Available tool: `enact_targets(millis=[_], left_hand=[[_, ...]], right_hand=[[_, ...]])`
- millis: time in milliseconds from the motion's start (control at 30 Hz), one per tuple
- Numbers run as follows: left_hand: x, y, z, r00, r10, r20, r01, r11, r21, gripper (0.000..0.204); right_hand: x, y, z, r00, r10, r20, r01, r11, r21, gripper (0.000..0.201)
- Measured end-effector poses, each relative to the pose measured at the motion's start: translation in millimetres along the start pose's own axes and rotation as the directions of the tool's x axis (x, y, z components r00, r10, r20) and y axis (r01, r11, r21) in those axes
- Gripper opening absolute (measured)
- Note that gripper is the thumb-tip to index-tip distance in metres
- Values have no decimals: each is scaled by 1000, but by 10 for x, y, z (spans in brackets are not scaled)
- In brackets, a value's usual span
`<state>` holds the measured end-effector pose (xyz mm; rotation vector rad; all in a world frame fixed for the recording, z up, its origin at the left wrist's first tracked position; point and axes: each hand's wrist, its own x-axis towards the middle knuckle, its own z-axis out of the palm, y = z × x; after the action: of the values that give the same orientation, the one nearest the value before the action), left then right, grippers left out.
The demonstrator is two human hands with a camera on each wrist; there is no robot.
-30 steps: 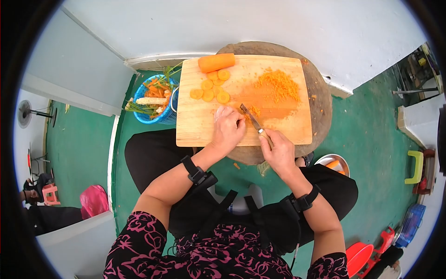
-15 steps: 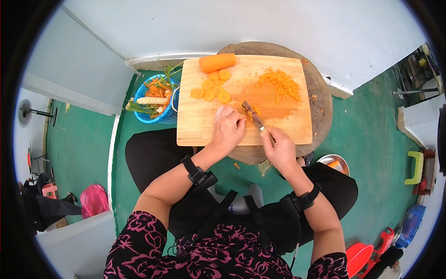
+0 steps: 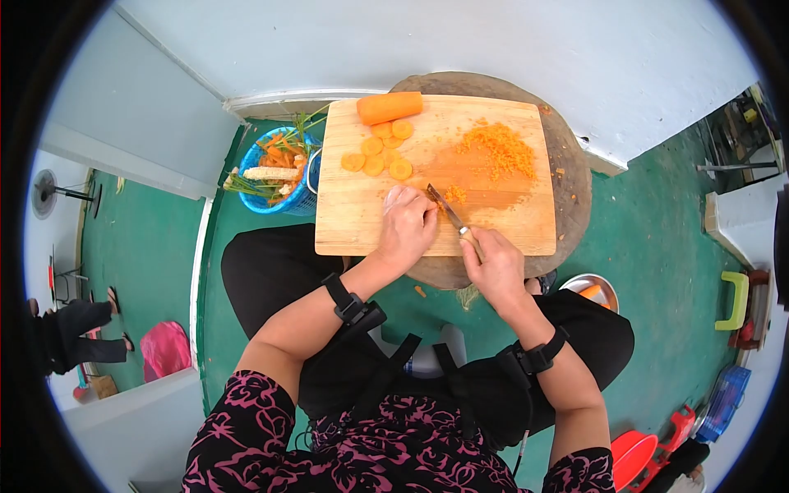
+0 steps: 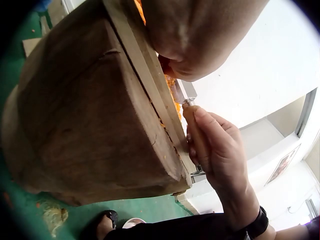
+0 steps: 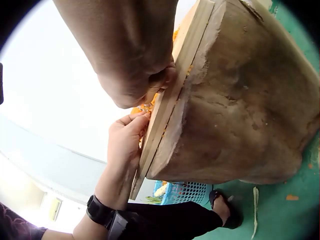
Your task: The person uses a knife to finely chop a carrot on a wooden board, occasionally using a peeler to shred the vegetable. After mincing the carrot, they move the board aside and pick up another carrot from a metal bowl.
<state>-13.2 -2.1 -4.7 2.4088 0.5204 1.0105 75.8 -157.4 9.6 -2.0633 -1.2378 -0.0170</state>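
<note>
A knife (image 3: 446, 205) with a wooden handle is gripped by my right hand (image 3: 496, 261), its blade slanting up and left over the near part of the wooden cutting board (image 3: 353, 222). My left hand (image 3: 408, 225) rests on the board just left of the blade, fingers curled. Its fingertips pinch at a small carrot piece (image 5: 145, 111) beside the blade, mostly hidden by the fingers. Minced carrot (image 3: 456, 194) lies right of the blade, and a larger minced heap (image 3: 501, 149) spreads at the board's upper right.
Several carrot slices (image 3: 400, 169) and a thick carrot length (image 3: 389, 107) lie at the board's upper left. A tree-stump block (image 3: 567, 185) supports the board. Left stands a blue basket (image 3: 267, 205) of scraps; right, a metal bowl (image 3: 606, 287) with carrot.
The knife blade tilted and shifted slightly up, then came back down and left beside my left fingertips. My left hand stayed nearly still. At the far left another person's legs moved.
</note>
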Motion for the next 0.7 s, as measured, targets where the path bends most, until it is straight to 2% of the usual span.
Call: enact_targets(millis=[67,267,700], left_hand=[[5,1,2,1000,0,3,0,1000,-1,7],[-3,-4,2,1000,-21,13,21,1000,16,8],[-10,6,-7,1000,2,4,-2,1000,8,7]], right_hand=[[12,-39,-13,1000,11,27,-10,999,-31,21],[-15,19,-2,995,102,3,-101,982,160,20],[-23,4,10,1000,-16,-22,16,1000,12,21]])
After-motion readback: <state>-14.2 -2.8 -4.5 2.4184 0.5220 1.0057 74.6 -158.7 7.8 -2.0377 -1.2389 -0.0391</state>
